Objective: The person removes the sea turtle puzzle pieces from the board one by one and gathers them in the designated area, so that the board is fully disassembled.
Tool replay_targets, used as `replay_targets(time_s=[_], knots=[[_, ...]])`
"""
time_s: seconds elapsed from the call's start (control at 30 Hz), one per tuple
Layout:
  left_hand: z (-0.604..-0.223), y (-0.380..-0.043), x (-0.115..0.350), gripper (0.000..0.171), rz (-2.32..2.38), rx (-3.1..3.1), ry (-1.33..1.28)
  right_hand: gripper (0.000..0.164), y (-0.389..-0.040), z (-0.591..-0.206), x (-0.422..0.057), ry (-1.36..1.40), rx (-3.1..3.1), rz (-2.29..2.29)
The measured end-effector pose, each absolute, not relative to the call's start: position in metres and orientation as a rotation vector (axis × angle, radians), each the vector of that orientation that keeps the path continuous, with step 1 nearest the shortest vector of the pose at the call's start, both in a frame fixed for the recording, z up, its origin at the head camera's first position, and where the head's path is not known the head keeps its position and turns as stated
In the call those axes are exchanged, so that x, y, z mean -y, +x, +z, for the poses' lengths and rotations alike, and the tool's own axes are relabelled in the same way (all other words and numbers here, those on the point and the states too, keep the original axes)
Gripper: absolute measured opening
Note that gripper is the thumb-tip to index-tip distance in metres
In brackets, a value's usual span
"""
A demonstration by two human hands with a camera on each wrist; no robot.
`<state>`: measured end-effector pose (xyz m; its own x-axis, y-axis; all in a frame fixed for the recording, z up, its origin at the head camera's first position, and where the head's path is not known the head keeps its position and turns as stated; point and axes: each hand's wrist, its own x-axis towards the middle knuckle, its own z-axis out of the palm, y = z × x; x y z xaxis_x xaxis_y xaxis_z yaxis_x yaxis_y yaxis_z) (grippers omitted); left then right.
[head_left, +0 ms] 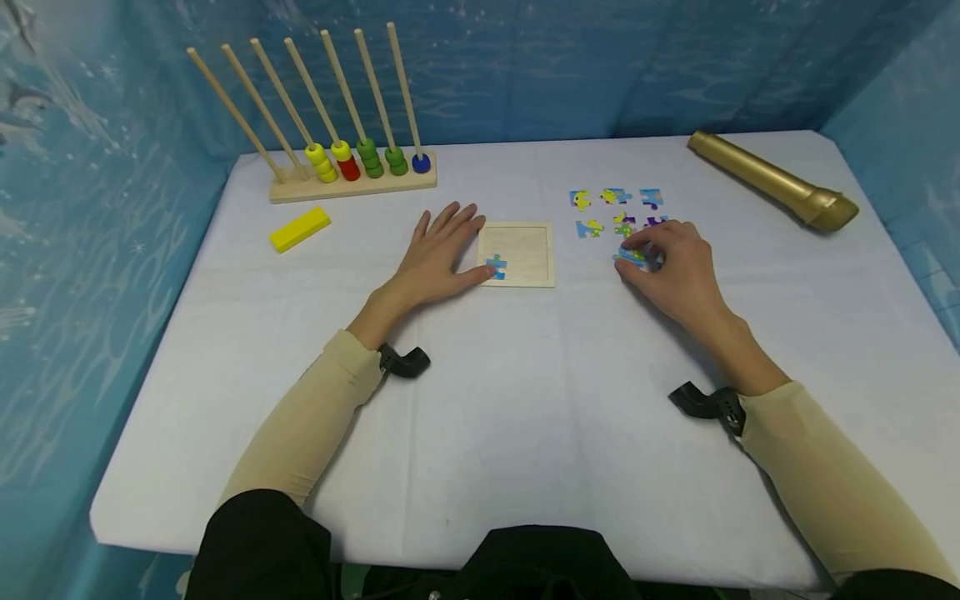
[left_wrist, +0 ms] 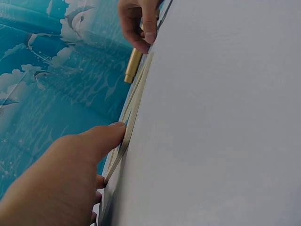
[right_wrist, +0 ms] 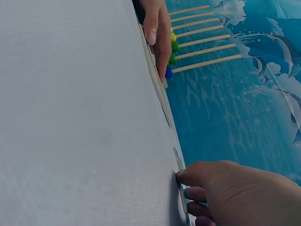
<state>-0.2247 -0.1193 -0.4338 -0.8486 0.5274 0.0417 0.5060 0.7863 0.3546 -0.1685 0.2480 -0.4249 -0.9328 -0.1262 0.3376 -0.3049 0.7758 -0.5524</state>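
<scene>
My left hand [head_left: 438,258] lies with its fingers extended at the left side of a shallow square wooden puzzle tray [head_left: 528,250]. Its thumb rests over the tray's lower left corner, beside a blue jigsaw piece [head_left: 497,262] in the tray. To the right of the tray, my right hand [head_left: 678,271] has thumb and forefinger bent around the edges of a blue and green jigsaw piece [head_left: 628,256] at table level. The right wrist view shows that thumb [right_wrist: 186,175] against the piece's edge. The other fingers partly hide the pieces behind them.
Several loose jigsaw pieces [head_left: 589,228] lie beyond my right hand. A bead abacus [head_left: 352,190] with upright rods stands at the back left, near a yellow block [head_left: 300,229]. A gold microphone-shaped object [head_left: 772,179] lies at the back right. Blue curtains surround the white table [head_left: 495,433].
</scene>
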Motion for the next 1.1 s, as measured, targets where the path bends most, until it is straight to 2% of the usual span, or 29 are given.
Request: replay_targets(time_s=[0.23, 0.43, 0.6, 0.8, 1.1], knots=[[-0.432, -0.225, 0.118, 0.09, 0.558, -2.911, 0.861, 0.02, -0.168, -0.429, -0.242, 0.306, 2.564, 0.934], [-0.432, -0.227, 0.118, 0.091, 0.545, -2.91, 0.869, 0.014, -0.167, -0.432, -0.213, 0.369, 2.436, 1.032], [-0.431, -0.229, 0.119, 0.101, 0.533, -2.907, 0.862, 0.009, -0.169, -0.434, -0.19, 0.421, 2.461, 1.073], [-0.432, -0.228, 0.119, 0.116, 0.506, -2.913, 0.851, 0.011, -0.173, -0.437, -0.167, 0.492, 2.481, 1.134], [-0.436, -0.225, 0.118, 0.114, 0.536, -2.914, 0.858, 0.014, -0.179, -0.438, -0.137, 0.605, 2.467, 1.226]])
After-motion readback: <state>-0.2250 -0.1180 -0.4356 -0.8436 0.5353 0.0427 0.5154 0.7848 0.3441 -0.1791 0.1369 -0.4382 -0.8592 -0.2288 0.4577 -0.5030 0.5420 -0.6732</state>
